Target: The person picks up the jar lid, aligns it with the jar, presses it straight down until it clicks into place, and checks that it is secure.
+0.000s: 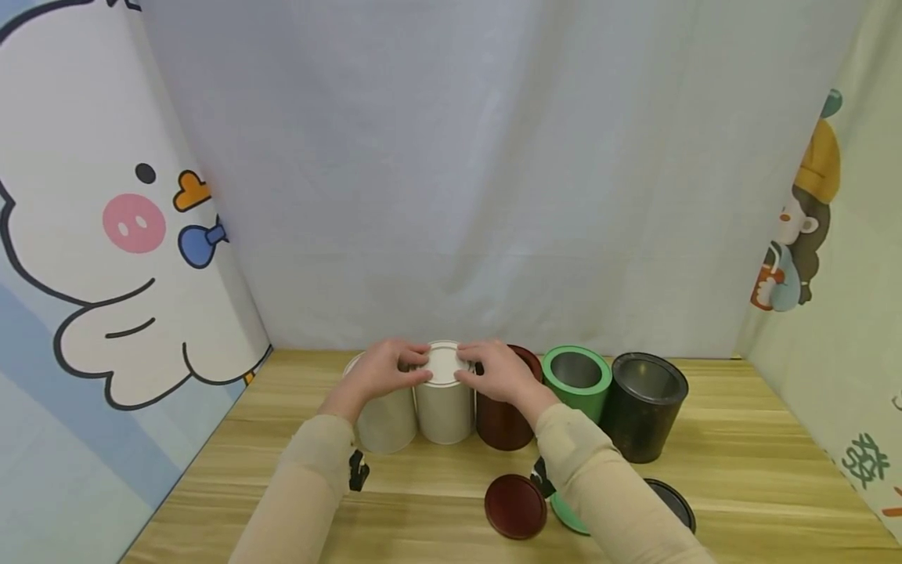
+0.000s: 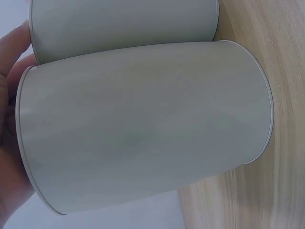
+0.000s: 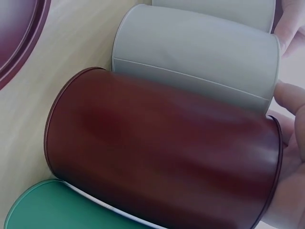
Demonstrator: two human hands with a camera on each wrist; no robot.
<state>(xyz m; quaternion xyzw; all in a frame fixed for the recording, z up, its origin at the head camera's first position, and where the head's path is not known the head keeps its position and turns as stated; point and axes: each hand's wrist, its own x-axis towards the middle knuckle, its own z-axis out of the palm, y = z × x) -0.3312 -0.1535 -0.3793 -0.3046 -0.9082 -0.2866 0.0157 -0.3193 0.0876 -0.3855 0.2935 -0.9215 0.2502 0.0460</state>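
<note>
A row of cans stands on the wooden table [image 1: 740, 470]. My left hand [image 1: 409, 365] and right hand [image 1: 474, 366] both grip the rim of the white lid [image 1: 444, 363] atop the middle white can [image 1: 444, 411], fingers over the top and thumbs on the near edge. An open white can [image 1: 384, 423] sits under my left wrist and fills the left wrist view [image 2: 143, 124], with my palm [image 2: 9, 124] at its mouth. A dark red can [image 1: 502, 423] stands beneath my right hand and lies large in the right wrist view [image 3: 162, 152], my fingertips [image 3: 290, 98] at its rim.
Right of the red can stand an open green can [image 1: 578, 380] and an open black can [image 1: 644, 407]. A red lid [image 1: 516, 506], a green lid [image 1: 564, 513] and a black lid [image 1: 672, 501] lie near the front edge. Cloth backdrops close in three sides.
</note>
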